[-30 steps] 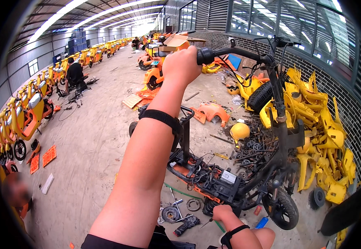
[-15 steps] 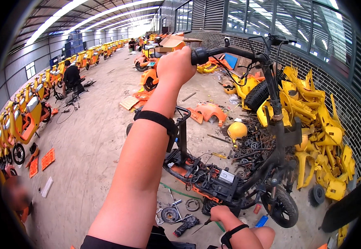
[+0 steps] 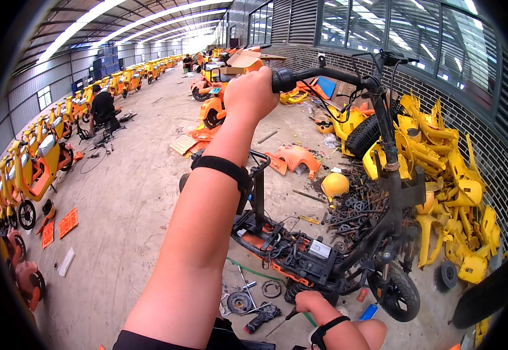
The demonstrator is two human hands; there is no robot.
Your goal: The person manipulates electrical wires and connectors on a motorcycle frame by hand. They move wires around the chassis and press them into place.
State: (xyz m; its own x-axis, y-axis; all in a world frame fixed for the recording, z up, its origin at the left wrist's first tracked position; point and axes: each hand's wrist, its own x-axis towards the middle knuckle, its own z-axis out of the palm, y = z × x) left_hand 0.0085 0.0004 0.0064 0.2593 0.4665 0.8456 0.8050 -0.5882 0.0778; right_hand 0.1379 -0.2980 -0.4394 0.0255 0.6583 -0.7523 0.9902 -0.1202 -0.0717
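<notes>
Handlebar grip (image 3: 284, 80) partly behind left hand (image 3: 250, 93)

Black tubular scooter frame (image 3: 392, 189): metal look, matt, scuffed. Black cylindrical handlebar grip (image 3: 283, 80): matt, rubber or plastic, can't tell. Right, yellow curved panels (image 3: 471, 191): smooth glossy plastic. Near right, black front tyre (image 3: 410, 286): rough rubber.
</notes>
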